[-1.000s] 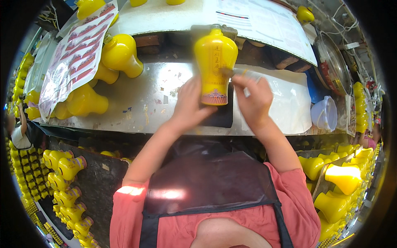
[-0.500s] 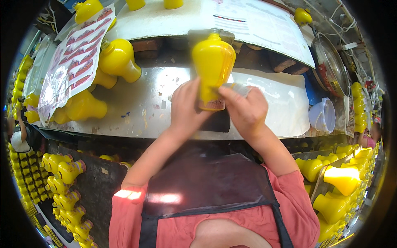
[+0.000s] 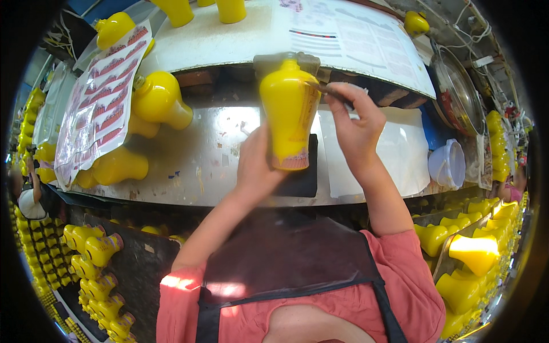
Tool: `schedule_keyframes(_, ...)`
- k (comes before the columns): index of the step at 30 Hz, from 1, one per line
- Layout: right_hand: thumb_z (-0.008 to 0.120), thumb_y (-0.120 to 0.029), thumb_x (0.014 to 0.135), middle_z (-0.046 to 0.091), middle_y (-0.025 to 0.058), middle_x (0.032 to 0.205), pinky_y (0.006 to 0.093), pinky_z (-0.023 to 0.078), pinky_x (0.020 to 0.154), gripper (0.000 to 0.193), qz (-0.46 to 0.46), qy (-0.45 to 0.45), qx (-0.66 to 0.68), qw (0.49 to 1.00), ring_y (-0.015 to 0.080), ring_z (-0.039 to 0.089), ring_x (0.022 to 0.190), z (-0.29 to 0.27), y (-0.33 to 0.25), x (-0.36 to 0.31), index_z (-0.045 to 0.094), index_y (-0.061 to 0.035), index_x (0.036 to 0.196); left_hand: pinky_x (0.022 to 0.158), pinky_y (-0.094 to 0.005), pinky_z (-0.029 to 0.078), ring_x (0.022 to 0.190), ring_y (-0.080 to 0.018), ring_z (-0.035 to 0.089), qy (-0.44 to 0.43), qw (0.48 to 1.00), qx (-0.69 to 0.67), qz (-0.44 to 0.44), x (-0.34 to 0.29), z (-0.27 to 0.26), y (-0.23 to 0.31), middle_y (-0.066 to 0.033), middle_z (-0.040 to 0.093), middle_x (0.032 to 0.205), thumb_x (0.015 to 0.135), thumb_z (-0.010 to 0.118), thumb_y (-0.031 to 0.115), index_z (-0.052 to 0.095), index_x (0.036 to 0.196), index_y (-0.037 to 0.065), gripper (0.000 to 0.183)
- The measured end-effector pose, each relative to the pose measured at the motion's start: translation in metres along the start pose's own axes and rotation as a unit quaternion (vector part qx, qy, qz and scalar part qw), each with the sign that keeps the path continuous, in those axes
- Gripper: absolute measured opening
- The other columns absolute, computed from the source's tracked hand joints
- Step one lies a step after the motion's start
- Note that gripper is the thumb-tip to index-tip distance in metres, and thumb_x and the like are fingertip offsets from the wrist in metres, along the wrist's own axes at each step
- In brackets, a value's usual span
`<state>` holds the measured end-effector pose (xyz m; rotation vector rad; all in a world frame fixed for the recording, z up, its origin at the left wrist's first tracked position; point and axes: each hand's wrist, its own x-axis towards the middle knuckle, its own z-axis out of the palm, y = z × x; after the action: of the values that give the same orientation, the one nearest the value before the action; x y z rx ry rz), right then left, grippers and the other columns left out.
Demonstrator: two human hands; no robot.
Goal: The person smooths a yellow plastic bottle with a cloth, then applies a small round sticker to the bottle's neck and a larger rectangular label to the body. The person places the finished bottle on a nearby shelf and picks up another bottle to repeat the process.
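Note:
A glossy yellow vase (image 3: pixel 286 106) lies in front of me, its narrow neck pointing away and its base toward me. Around the base runs a pinkish patterned band, and faint dark markings run down its right side. My left hand (image 3: pixel 256 163) grips the vase's lower left side, fingers partly hidden behind it. In my right hand (image 3: pixel 360 117) is a thin dark stick-like tool (image 3: pixel 333 93), pinched between thumb and fingers. Its tip is at the vase's right shoulder; whether it is a brush cannot be made out. Beneath the vase shows a black pad (image 3: pixel 306 177).
On the left, a sheet of printed pink decals (image 3: pixel 108 100) drapes over several yellow vases (image 3: pixel 160 100). A raised white board (image 3: pixel 251 46) spans the back. White paper (image 3: pixel 377 157) and a small white bucket (image 3: pixel 448 163) are at right. Racks of vases (image 3: pixel 103 251) flank me.
My right hand has moved up from the vase's base to its shoulder. The dark tool now shows where a greyish thing showed by the fingers. The vase has shifted slightly toward me.

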<state>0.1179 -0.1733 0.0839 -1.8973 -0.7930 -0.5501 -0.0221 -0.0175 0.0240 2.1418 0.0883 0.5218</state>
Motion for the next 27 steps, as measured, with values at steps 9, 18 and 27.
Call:
schedule_keyframes(9, 0.082, 0.001, 0.078, 0.071, 0.0123, 0.094, 0.0333, 0.055, 0.068, 0.033, -0.082, -0.033, -0.009, 0.996, 0.0314, 0.067, 0.077, 0.0, -0.017, -0.008, 0.071, -0.0072, 0.109, 0.116, -0.0425, 0.038, 0.139, -0.0352, 0.05, -0.003, 1.0, 0.018, 0.015, -0.009, 0.007, -0.022, -0.021, 0.051, 0.151, 0.078, 0.089, 0.026, 0.03, 0.161, 0.0, 0.105)
schedule_keyframes(18, 0.069, -0.011, 0.089, 0.071, 0.0145, 0.092, 0.0417, 0.055, 0.076, 0.018, -0.141, -0.171, -0.058, 0.973, 0.0361, 0.069, 0.084, 0.015, -0.001, 0.088, 0.067, -0.0067, 0.106, 0.115, -0.0421, 0.039, 0.137, -0.0349, 0.052, 0.004, 1.0, 0.019, 0.016, -0.01, 0.008, -0.024, -0.0205, 0.054, 0.148, 0.078, 0.087, 0.023, 0.031, 0.16, -0.001, 0.103)
schedule_keyframes(27, 0.07, -0.009, 0.095, 0.074, 0.0105, 0.101, 0.0289, 0.057, 0.083, 0.022, -0.064, -0.293, 0.0, 0.954, 0.0198, 0.072, 0.089, 0.001, -0.001, 0.093, 0.069, -0.0029, 0.116, 0.111, -0.0459, 0.042, 0.132, -0.038, 0.055, 0.014, 0.999, -0.046, 0.008, -0.008, 0.011, -0.025, -0.0211, 0.057, 0.143, 0.077, 0.088, 0.025, 0.044, 0.152, -0.001, 0.091)
